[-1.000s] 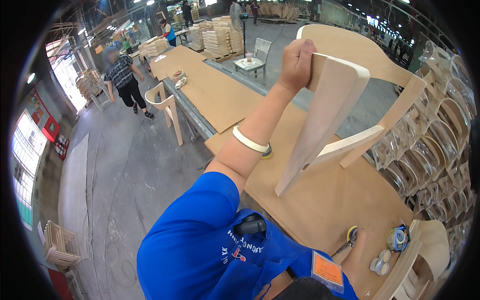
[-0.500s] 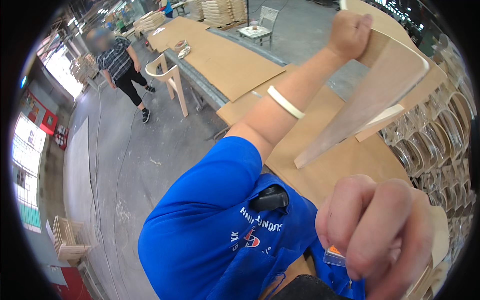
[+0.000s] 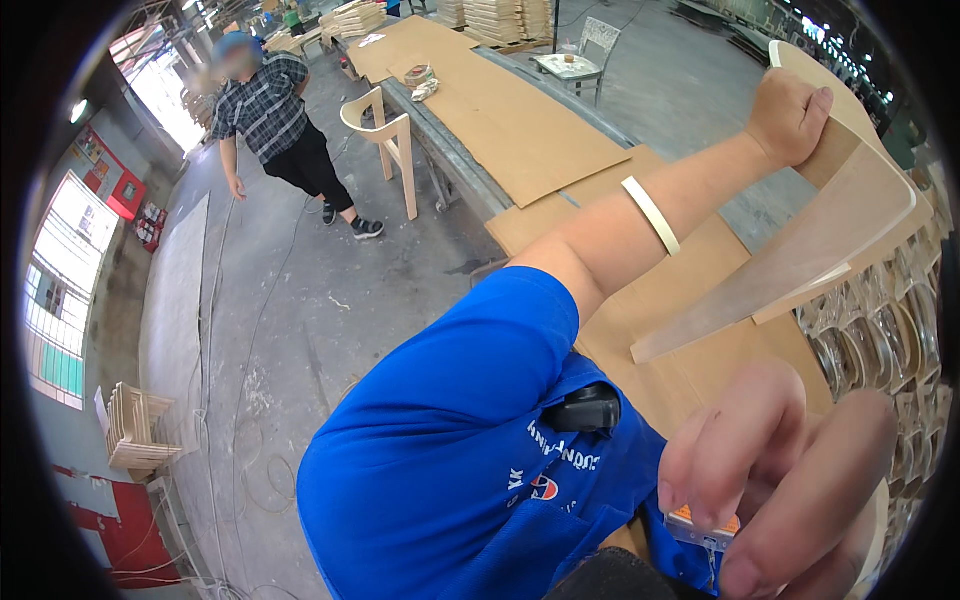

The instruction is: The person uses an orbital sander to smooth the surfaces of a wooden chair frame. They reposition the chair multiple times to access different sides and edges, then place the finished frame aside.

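There it was, the pale wooden chair frame (image 3: 800,255), out at the right end of the long worktable, one broad leg running slantwise down with its tip at the brown board (image 3: 715,370) on the tabletop. And the left hand (image 3: 787,118) had it, arm stretched right out, fingers wrapped over the curved top rail and thumb laid along the upper side, a closed grip pressed on the wood! A cream band (image 3: 651,216) ringed that forearm below the short sleeve of the blue shirt (image 3: 430,440). The right hand (image 3: 790,470), meanwhile, loomed large and blurred up front, fingers bent inward, nearest the orange badge (image 3: 690,525) that it partly covered; whether those fingers pinched anything, I could not tell. A black device (image 3: 583,410) sat at the chest. Across the way a co-worker in a checked shirt (image 3: 270,115) stood on the grey floor, near a small wooden chair (image 3: 380,130) beside the far stretch of table, where a second brown sheet (image 3: 535,150) lay with a roll (image 3: 418,75) near its edge. Beyond the table stood a speckled chair (image 3: 600,40), and along the right side, curved wrapped pieces (image 3: 875,340) were packed in rows.
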Demonstrator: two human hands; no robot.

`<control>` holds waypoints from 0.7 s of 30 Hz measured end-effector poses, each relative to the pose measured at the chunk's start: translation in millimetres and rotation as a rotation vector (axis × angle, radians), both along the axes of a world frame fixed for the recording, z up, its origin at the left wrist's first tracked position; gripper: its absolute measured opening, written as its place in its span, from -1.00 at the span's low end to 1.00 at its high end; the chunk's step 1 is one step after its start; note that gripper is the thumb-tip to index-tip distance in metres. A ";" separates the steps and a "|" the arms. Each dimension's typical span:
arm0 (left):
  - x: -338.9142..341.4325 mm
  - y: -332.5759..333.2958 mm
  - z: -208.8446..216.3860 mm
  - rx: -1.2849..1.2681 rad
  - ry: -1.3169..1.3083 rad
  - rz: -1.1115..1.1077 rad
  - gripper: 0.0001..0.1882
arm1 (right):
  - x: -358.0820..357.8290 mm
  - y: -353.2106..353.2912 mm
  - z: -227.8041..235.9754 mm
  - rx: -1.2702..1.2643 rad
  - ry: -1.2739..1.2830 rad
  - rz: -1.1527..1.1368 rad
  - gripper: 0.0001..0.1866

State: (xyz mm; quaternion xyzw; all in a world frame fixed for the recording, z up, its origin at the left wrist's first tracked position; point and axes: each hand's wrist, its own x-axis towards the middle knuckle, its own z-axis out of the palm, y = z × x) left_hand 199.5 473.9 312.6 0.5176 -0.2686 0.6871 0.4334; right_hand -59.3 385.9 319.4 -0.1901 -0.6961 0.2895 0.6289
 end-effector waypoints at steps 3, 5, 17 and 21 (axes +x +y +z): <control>6.2 0.2 -0.6 -0.024 -0.025 0.012 -0.55 | 2.3 3.6 0.4 0.000 0.011 0.001 -0.87; 9.2 2.7 -0.4 -0.019 -0.023 0.011 -0.54 | 2.2 5.0 0.4 -0.004 0.012 0.006 -0.86; 12.1 10.9 -2.5 0.011 0.032 -0.010 -0.49 | -1.0 40.1 -16.6 0.038 0.054 0.041 -0.81; 13.0 11.7 -1.6 0.011 0.002 0.017 -0.51 | -6.1 44.7 -23.6 0.047 0.073 0.049 -0.80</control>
